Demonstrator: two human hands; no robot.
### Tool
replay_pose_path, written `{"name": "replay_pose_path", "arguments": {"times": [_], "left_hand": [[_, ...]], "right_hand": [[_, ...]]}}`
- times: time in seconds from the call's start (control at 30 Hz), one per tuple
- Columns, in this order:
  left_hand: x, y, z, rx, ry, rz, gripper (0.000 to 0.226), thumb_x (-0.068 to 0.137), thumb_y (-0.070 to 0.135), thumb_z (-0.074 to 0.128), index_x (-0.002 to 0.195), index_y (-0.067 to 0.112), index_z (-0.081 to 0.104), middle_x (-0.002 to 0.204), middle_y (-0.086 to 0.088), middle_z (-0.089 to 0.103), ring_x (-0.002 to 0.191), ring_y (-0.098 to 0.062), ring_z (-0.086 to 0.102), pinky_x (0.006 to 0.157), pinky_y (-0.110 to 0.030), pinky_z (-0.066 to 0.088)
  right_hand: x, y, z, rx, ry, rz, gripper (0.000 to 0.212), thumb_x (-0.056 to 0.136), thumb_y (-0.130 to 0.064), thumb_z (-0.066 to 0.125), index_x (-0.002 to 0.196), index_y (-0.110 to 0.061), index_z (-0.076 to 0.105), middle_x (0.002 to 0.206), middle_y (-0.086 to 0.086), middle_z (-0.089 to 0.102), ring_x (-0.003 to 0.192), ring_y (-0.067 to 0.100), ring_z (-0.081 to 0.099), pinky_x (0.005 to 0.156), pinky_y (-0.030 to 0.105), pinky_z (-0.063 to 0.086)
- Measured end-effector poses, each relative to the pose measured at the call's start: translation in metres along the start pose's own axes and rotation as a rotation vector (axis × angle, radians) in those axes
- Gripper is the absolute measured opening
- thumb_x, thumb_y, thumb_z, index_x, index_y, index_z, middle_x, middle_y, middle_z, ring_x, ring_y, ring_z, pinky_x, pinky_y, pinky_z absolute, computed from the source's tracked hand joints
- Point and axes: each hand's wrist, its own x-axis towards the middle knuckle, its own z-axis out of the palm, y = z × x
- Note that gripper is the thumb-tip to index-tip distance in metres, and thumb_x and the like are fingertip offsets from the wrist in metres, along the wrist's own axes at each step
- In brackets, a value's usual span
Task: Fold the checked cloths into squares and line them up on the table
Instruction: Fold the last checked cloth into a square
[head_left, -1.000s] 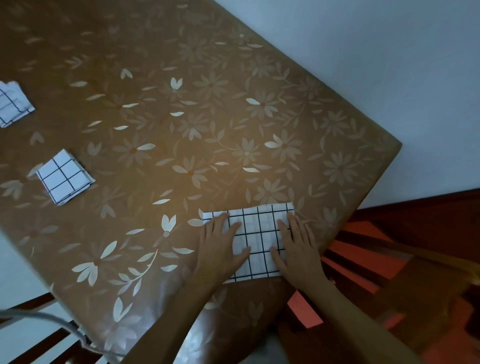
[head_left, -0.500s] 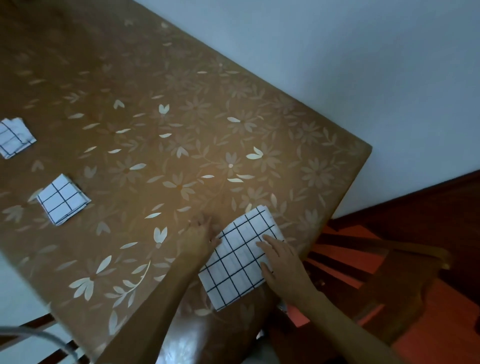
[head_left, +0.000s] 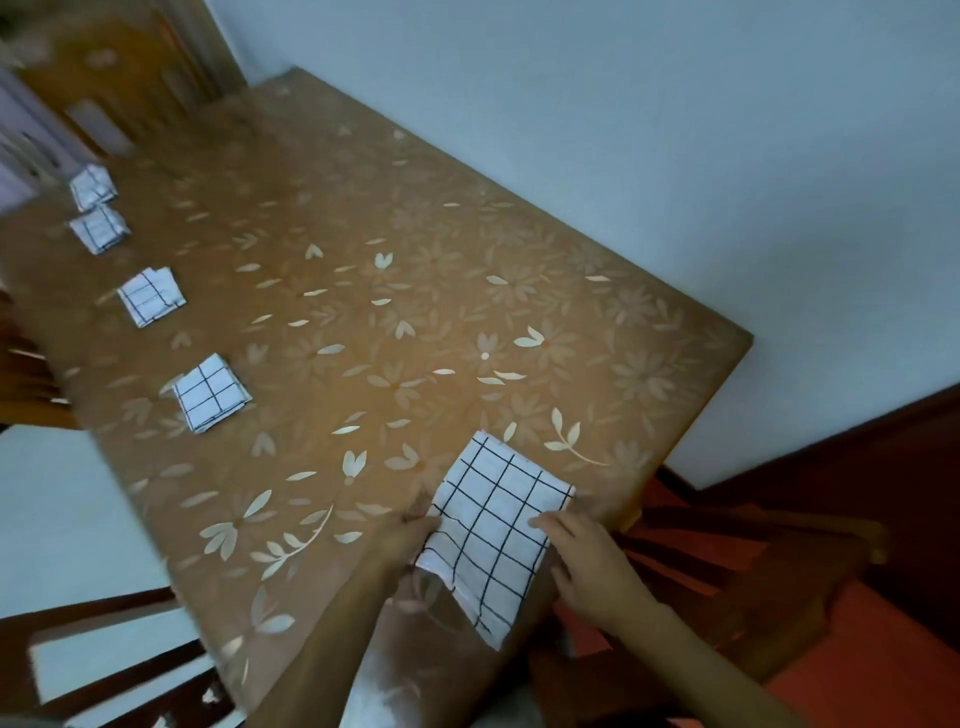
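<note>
The left hand (head_left: 402, 540) is hiding partly under the checked cloth (head_left: 493, 530), so its fingers are not showing. The two farthest folded cloths (head_left: 93, 208) are looking blurred. The picture's edge is cutting the tabletop (head_left: 467, 291) at the left.

A brown floral-covered table (head_left: 467, 270) carries 4 folded checked squares (head_left: 210, 392) in a row and 1 larger checked cloth (head_left: 493, 525).

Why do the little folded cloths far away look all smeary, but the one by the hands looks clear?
In the head view, the two farthest folded cloths and the chair in the top-left corner are smeared by blur; the cloth being folded between the left hand and right hand keeps sharp grid lines; the wide lens makes the table look slanted.
</note>
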Motion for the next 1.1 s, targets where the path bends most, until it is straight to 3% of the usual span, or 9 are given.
{"name": "replay_pose_path", "arguments": {"times": [0.13, 0.3, 0.43, 0.5, 0.57, 0.63, 0.8, 0.97, 1.1], "left_hand": [[-0.023, -0.012, 0.006, -0.368, -0.031, -0.102, 0.022, 0.094, 0.0, 0.06, 0.072, -0.001, 0.062, 0.051, -0.009, 0.06, 0.042, -0.017, 0.055, 0.04, -0.023, 0.045], [-0.052, -0.026, 0.015, -0.516, -0.099, -0.091, 0.015, 0.096, -0.002, 0.053, 0.091, -0.006, 0.066, 0.067, -0.015, 0.07, 0.052, -0.02, 0.065, 0.045, -0.027, 0.054], [-0.063, -0.04, 0.017, -0.336, -0.071, -0.012, 0.024, 0.101, 0.013, 0.048, 0.098, -0.001, 0.066, 0.073, -0.015, 0.07, 0.058, -0.022, 0.065, 0.049, -0.03, 0.053], [-0.066, -0.047, 0.016, -0.214, 0.026, 0.06, 0.027, 0.104, 0.023, 0.044, 0.107, 0.008, 0.066, 0.086, -0.014, 0.073, 0.064, -0.024, 0.069, 0.052, -0.03, 0.055], [-0.064, -0.052, 0.016, -0.187, 0.089, 0.145, 0.022, 0.106, 0.023, 0.041, 0.118, 0.017, 0.057, 0.08, -0.009, 0.075, 0.061, -0.024, 0.071, 0.049, -0.029, 0.056], [-0.057, -0.055, 0.013, -0.18, 0.084, 0.199, 0.026, 0.106, 0.016, 0.037, 0.124, 0.025, 0.054, 0.069, -0.003, 0.075, 0.062, -0.026, 0.069, 0.051, -0.03, 0.054], [-0.024, -0.071, -0.004, 0.038, 0.013, 0.276, 0.029, 0.104, 0.009, 0.045, 0.126, 0.02, 0.061, 0.086, -0.011, 0.074, 0.062, -0.023, 0.068, 0.054, -0.033, 0.055], [0.001, -0.069, -0.007, 0.18, -0.086, 0.294, 0.009, 0.094, 0.011, 0.065, 0.102, 0.014, 0.069, 0.064, -0.008, 0.067, 0.053, -0.016, 0.062, 0.048, -0.029, 0.049], [0.02, -0.07, -0.007, 0.142, -0.077, 0.252, 0.013, 0.094, 0.014, 0.066, 0.088, 0.003, 0.061, 0.059, -0.007, 0.067, 0.047, -0.022, 0.058, 0.041, -0.024, 0.039]], "right_hand": [[-0.008, -0.001, 0.008, -0.052, 0.011, -0.023, 0.065, 0.079, -0.002, 0.059, 0.139, -0.025, 0.047, 0.146, -0.003, 0.042, 0.129, 0.023, 0.043, 0.104, 0.036, 0.043], [-0.012, -0.006, 0.009, 0.125, 0.009, 0.026, 0.06, 0.075, 0.003, 0.057, 0.127, -0.027, 0.057, 0.136, -0.011, 0.05, 0.12, 0.015, 0.053, 0.088, 0.03, 0.052], [-0.012, 0.002, 0.008, 0.219, -0.021, 0.114, 0.051, 0.077, 0.002, 0.06, 0.12, -0.024, 0.065, 0.123, -0.01, 0.062, 0.114, 0.011, 0.057, 0.093, 0.023, 0.047], [-0.01, 0.002, 0.003, 0.236, -0.009, 0.142, 0.03, 0.087, -0.008, 0.059, 0.112, -0.02, 0.069, 0.109, -0.006, 0.066, 0.103, 0.01, 0.059, 0.086, 0.024, 0.047], [-0.006, 0.004, 0.0, 0.264, -0.002, 0.145, 0.011, 0.093, -0.024, 0.059, 0.094, -0.017, 0.067, 0.089, -0.004, 0.065, 0.085, 0.012, 0.06, 0.073, 0.031, 0.049], [0.0, 0.01, 0.002, 0.355, -0.009, 0.188, 0.023, 0.094, -0.033, 0.058, 0.086, -0.013, 0.064, 0.081, 0.0, 0.066, 0.077, 0.014, 0.061, 0.07, 0.039, 0.052], [0.013, 0.015, 0.003, 0.604, 0.052, 0.325, 0.021, 0.095, -0.026, 0.06, 0.113, -0.022, 0.07, 0.108, -0.01, 0.074, 0.101, 0.004, 0.066, 0.09, 0.031, 0.053], [0.029, 0.023, 0.012, 0.604, 0.099, 0.461, 0.014, 0.096, -0.026, 0.06, 0.1, -0.016, 0.068, 0.086, 0.001, 0.074, 0.071, 0.014, 0.069, 0.079, 0.046, 0.056], [0.035, 0.022, 0.017, 0.624, 0.118, 0.562, 0.026, 0.094, -0.019, 0.062, 0.119, -0.019, 0.06, 0.097, -0.004, 0.07, 0.085, 0.014, 0.067, 0.083, 0.037, 0.056]]}}
